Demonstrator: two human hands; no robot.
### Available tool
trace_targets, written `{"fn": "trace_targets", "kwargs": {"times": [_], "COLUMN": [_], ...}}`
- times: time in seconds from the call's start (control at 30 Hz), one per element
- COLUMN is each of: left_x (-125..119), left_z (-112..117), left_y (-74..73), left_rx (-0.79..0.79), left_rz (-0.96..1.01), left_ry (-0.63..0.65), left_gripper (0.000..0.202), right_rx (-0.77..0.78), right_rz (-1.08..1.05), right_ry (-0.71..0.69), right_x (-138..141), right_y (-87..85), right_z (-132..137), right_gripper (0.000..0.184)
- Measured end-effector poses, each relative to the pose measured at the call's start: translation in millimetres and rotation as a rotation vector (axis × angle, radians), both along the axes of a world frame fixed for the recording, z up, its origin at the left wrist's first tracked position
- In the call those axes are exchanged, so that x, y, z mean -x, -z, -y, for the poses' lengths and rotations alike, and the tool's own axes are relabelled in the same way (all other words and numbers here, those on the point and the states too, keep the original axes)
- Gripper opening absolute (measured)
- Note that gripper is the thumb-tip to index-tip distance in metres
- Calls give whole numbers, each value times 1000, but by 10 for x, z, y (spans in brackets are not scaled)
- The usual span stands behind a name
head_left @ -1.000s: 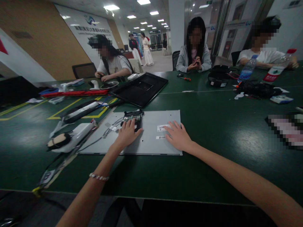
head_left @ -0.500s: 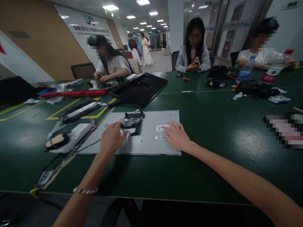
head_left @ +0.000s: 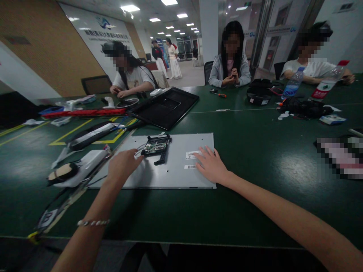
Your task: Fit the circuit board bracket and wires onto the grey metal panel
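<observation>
A flat grey metal display panel [head_left: 176, 177] lies on the table in front of me. On it sits a black bracket with a green circuit board [head_left: 157, 146], and thin cables [head_left: 138, 152] loop out from its left side. My left hand [head_left: 123, 164] is at those cables, its fingers bent and closed around them; the fingertips are partly hidden. My right hand [head_left: 212, 164] lies flat with fingers spread on the panel's right edge, beside two white labels [head_left: 192, 155].
Behind the panel lies a black monitor frame [head_left: 167, 107]. To the left are a white device with a round tan pad [head_left: 79, 170] and a black-and-white bar [head_left: 92, 135]. Bottles [head_left: 293, 85], a black case [head_left: 259, 94] and a screwdriver [head_left: 219, 94] lie farther off. Co-workers sit across the table.
My left hand has moved left, off the front of the circuit board bracket, to the cables at its side. My right hand stays on the panel's right edge. The view has shifted slightly.
</observation>
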State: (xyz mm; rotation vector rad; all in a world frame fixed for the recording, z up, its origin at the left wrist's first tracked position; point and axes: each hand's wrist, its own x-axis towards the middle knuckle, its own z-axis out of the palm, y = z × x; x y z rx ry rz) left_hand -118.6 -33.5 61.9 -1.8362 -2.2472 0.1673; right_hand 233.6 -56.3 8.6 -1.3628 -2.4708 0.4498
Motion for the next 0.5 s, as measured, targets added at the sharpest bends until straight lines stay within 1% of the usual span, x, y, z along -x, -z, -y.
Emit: {"fn": "trace_targets", "kwargs": {"times": [0.13,0.2,0.23,0.33,0.43,0.5], "left_x": [-17,8,27,72,15,-96], "left_z": [-23,-42,-57,-122,-225,-327], "left_y": [105,99,72,-96,-312,-408], "left_rx": [67,84,83,29,-137,-250], "left_rz": [-85,-87,-80,-80,-120,-119], "left_ry": [-18,-40,-47,-60,-64,-51], "left_gripper": [43,42,42,41,44,46], "right_rx": [12,24,27,22,21,31], "right_rz": [-7,-10,-11,-18,-18,-11], "right_ry": [-11,-18,-19,-17,-17,-15], "right_x": [-1,-7,-9,-12,-8,-2], "right_y": [-6,-5,-2,12,15,7], "right_z": [-8,-14,-17,-23,-22,-18], "right_gripper": [56,56,57,57,57,57]}}
